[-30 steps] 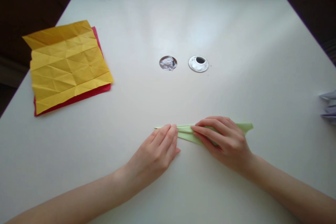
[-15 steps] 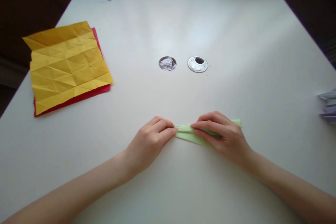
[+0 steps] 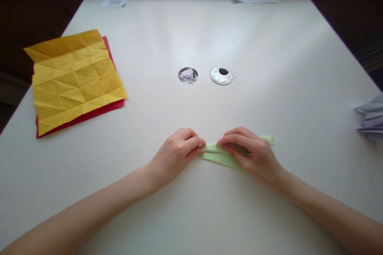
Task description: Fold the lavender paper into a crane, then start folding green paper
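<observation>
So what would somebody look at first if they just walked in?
Probably the creased yellow paper at the table's left edge, lying on a red sheet. Then the two hands near the front: the left hand and right hand both pinch a narrow folded green paper. Two round holes sit mid-table, one stuffed with crumpled paper.

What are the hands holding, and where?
A folded green paper lying on the table: left hand pinches its left end, right hand presses its middle and right part.
</observation>
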